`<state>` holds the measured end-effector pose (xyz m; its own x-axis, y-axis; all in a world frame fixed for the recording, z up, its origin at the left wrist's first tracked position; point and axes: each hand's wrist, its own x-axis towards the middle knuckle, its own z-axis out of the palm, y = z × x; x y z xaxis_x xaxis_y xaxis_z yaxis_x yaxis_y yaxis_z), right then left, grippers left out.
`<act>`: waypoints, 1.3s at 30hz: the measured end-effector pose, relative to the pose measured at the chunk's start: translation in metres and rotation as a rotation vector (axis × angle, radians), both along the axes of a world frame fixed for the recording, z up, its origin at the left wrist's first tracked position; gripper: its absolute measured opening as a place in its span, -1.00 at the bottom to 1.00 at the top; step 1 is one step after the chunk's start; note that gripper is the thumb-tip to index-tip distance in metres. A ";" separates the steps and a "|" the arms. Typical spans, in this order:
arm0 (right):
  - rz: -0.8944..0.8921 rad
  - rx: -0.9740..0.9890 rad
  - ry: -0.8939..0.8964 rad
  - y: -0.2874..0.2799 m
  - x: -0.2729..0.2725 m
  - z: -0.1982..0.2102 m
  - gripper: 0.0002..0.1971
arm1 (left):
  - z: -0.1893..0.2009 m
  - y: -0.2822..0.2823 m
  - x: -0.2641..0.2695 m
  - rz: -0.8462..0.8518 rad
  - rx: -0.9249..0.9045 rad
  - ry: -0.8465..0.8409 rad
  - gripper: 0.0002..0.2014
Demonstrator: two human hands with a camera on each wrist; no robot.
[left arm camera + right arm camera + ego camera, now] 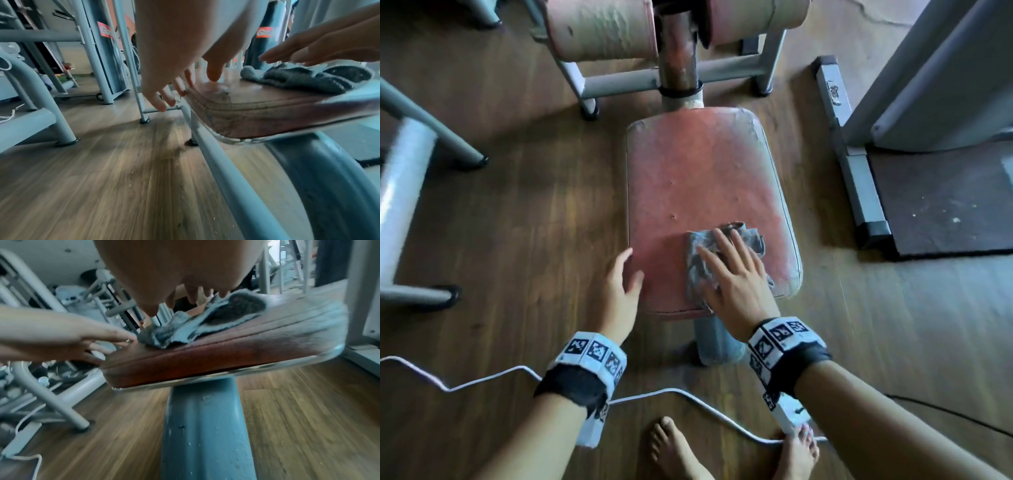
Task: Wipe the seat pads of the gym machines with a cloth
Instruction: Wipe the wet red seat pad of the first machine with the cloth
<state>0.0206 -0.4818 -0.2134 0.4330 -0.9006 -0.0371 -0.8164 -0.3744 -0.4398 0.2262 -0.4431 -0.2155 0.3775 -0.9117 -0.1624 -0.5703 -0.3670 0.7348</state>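
A worn red seat pad (pixel 698 178) sits on a grey post in the middle of the head view. A crumpled grey cloth (pixel 700 262) lies on its near part. My right hand (pixel 736 270) lies flat on the cloth with straight fingers and presses it onto the pad. My left hand (pixel 621 284) rests open at the pad's near left edge, thumb on top, fingers down the side. The left wrist view shows the left hand (pixel 174 78) at the pad's edge (pixel 257 116) and the cloth (pixel 298 79) under the right hand. The cloth (pixel 205 321) also shows on the seat pad (pixel 226 353) in the right wrist view.
Two worn roller pads (pixel 602 27) and a grey frame (pixel 732 68) stand beyond the seat. Another machine's grey legs (pixel 424 137) are at the left, a grey frame with a dark mat (pixel 935 202) at the right. A white cable (pixel 671 394) crosses the wooden floor by my bare feet (pixel 674 452).
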 end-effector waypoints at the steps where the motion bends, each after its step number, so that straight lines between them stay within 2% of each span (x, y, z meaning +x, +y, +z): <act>1: 0.036 0.012 0.065 0.000 0.006 -0.004 -0.47 | 0.000 0.002 0.003 -0.022 0.007 0.017 -0.56; 3: 0.031 0.041 0.182 -0.001 0.007 -0.011 -0.45 | -0.003 0.004 0.006 -0.034 -0.011 0.049 -0.51; 6: -0.062 0.053 0.233 0.005 -0.006 -0.019 -0.41 | -0.006 0.006 0.005 -0.026 -0.041 0.084 -0.49; 13: -0.524 0.061 0.131 0.037 -0.021 -0.026 -0.34 | -0.013 0.008 0.018 -0.068 -0.080 0.121 -0.48; 15: -0.705 0.039 0.000 0.041 -0.013 -0.026 -0.34 | -0.012 0.006 0.024 -0.075 -0.090 0.127 -0.47; 16: -0.819 0.092 -0.107 0.042 -0.008 -0.024 -0.31 | -0.014 0.006 0.027 -0.083 -0.098 0.102 -0.47; 19: -1.094 0.263 -0.400 0.047 0.003 -0.023 -0.23 | -0.011 0.004 0.034 -0.098 -0.067 -0.072 -0.47; 24: -1.335 0.450 -0.729 0.045 0.019 -0.038 -0.22 | -0.005 0.006 0.033 -0.104 -0.081 -0.147 -0.47; 27: -1.498 0.571 -0.992 0.030 0.018 -0.045 -0.37 | -0.013 0.006 0.035 -0.107 -0.092 -0.099 -0.46; 29: -1.567 0.604 -1.103 0.018 0.008 -0.043 -0.53 | -0.015 0.006 0.035 -0.111 -0.118 -0.098 -0.47; 31: -1.608 0.581 -1.135 0.014 0.002 -0.050 -0.69 | -0.014 0.006 0.033 -0.118 -0.130 -0.126 -0.48; 32: -1.601 0.569 -1.138 0.016 0.004 -0.052 -0.62 | -0.015 0.006 0.032 -0.116 -0.133 -0.121 -0.48; 34: -1.578 0.573 -1.118 0.027 0.017 -0.057 -0.25 | -0.017 0.007 0.031 -0.106 -0.137 -0.076 -0.47; 35: -1.562 0.594 -1.095 0.032 0.026 -0.057 -0.19 | -0.019 0.007 0.031 -0.106 -0.142 -0.056 -0.47; 39: -1.536 0.620 -0.970 0.036 0.037 -0.057 -0.37 | -0.022 0.007 0.032 -0.110 -0.151 -0.001 -0.47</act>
<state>0.0580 -0.4461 -0.2707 -0.5371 -0.4306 -0.7254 0.3260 0.6871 -0.6493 0.2582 -0.4364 -0.2377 0.2744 -0.9614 -0.0204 -0.6020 -0.1883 0.7760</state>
